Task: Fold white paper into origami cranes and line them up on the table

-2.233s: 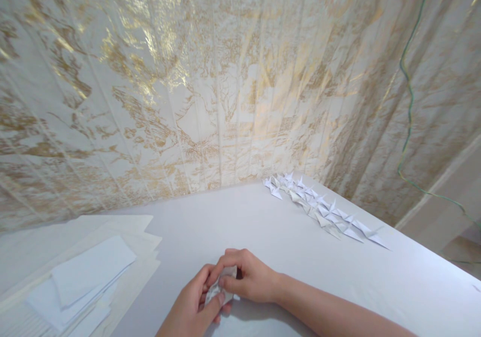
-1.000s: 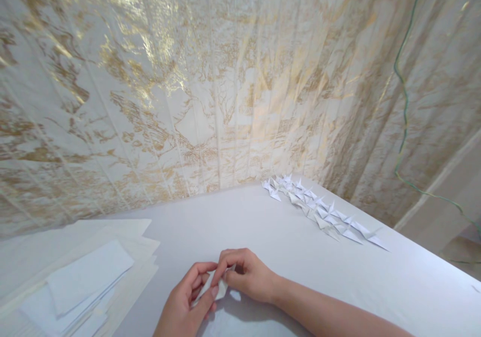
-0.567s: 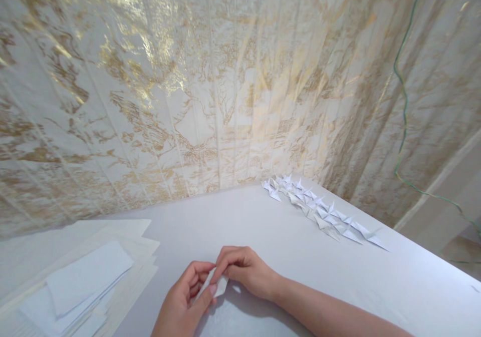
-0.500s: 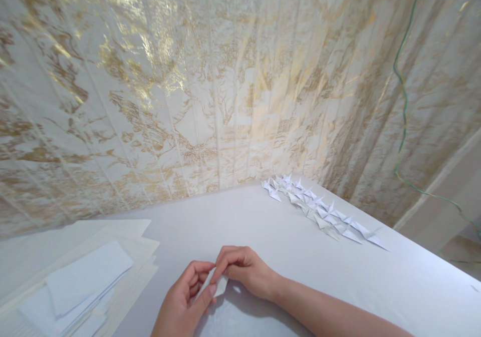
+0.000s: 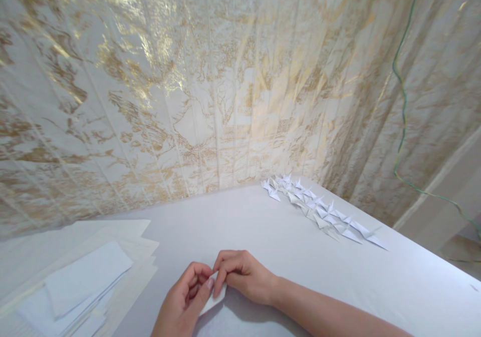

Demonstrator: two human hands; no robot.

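Between my two hands, low in the middle of the head view, is a small folded piece of white paper (image 5: 215,301). My left hand (image 5: 187,293) pinches it from the left, with the thumb lying on its upper face and the fingers curled behind. From the right, my right hand (image 5: 245,276) grips its far corner, the fingers bent down over it. The hands hide much of the paper, so its exact folded form cannot be made out. A shadow falls on the white table (image 5: 195,222) beneath.
Folded paper cranes (image 5: 319,212) stand in rows along the table's right edge. At left lie sheets of white paper (image 5: 90,277) on larger cream sheets (image 5: 145,247). A gold-patterned curtain (image 5: 210,101) hangs behind the table, and a green cord (image 5: 404,106) runs down at right.
My left thumb has shifted up along the folded paper, and the paper has turned slightly so more of its lower edge shows. My right fingers have moved a little downward.
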